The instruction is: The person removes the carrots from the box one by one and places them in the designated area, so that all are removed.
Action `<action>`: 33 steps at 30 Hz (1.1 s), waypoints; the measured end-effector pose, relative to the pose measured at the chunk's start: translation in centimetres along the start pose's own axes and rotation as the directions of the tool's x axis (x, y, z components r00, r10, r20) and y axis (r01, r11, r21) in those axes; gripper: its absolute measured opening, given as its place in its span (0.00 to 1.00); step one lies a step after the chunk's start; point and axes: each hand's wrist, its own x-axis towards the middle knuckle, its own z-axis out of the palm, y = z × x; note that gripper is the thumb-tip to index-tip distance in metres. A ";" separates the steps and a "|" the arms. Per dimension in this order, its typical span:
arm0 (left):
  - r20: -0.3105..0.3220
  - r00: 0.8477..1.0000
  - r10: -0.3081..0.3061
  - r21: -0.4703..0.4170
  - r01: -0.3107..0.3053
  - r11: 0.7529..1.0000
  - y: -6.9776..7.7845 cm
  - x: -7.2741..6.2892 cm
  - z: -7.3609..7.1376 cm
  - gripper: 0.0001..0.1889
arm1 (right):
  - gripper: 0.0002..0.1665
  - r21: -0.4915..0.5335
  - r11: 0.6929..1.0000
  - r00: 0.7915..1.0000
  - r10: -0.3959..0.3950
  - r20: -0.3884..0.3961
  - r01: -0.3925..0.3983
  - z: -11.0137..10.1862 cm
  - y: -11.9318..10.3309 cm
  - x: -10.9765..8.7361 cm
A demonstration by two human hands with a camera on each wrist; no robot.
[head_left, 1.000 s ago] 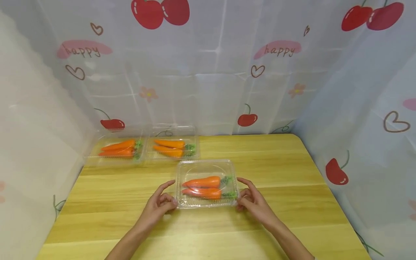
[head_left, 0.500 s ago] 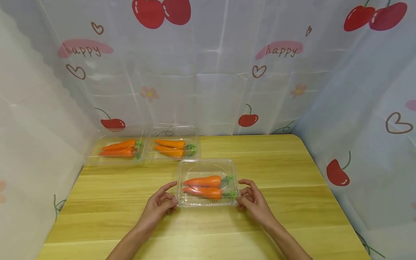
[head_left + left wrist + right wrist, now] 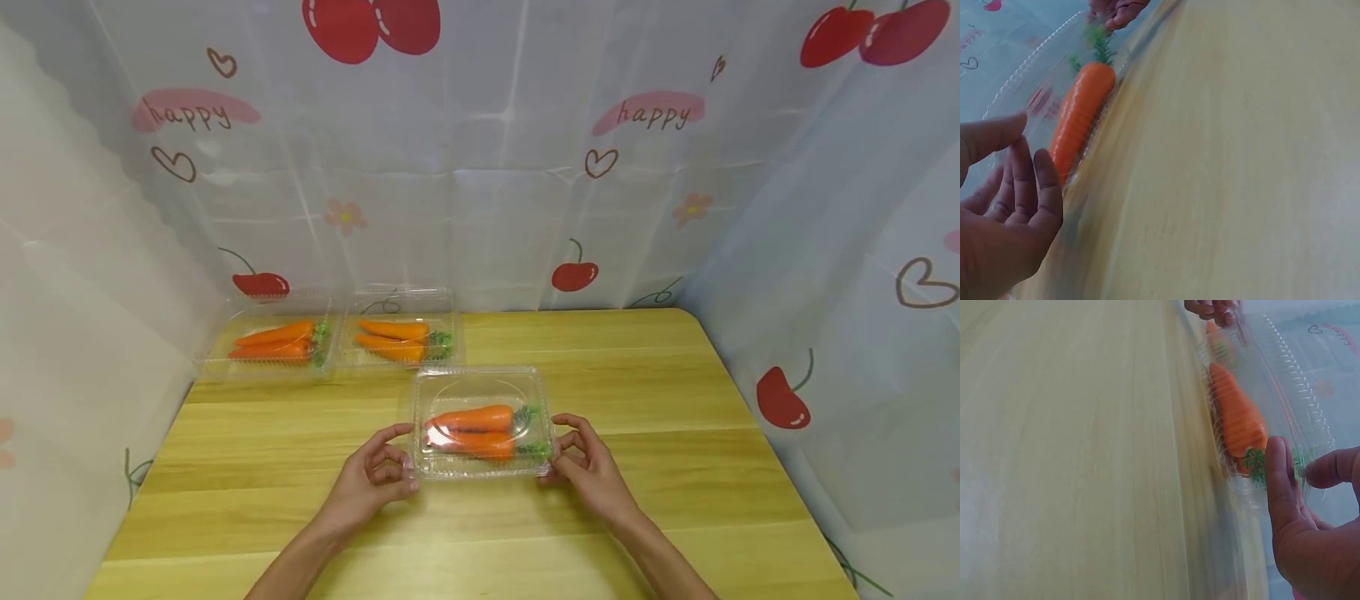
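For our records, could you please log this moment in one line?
front box: two carrots inside; left hand: at left side; right hand: grips right side

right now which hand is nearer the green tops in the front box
Right: the right hand is beside the green tops; the left hand is at the other end of the box.

Glare on the box partly veils the carrots. The head view's bottom edge crops the counter. Top edges crop the right fingers in the left wrist view, the left fingers in the right.
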 end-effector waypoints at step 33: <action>-0.078 0.996 0.044 0.324 -0.016 0.946 1.1 -0.2 0.9 0.14 | 0.34 0.061 0.997 0.998 -0.050 -0.034 0.052 0.5 0.6 -0.6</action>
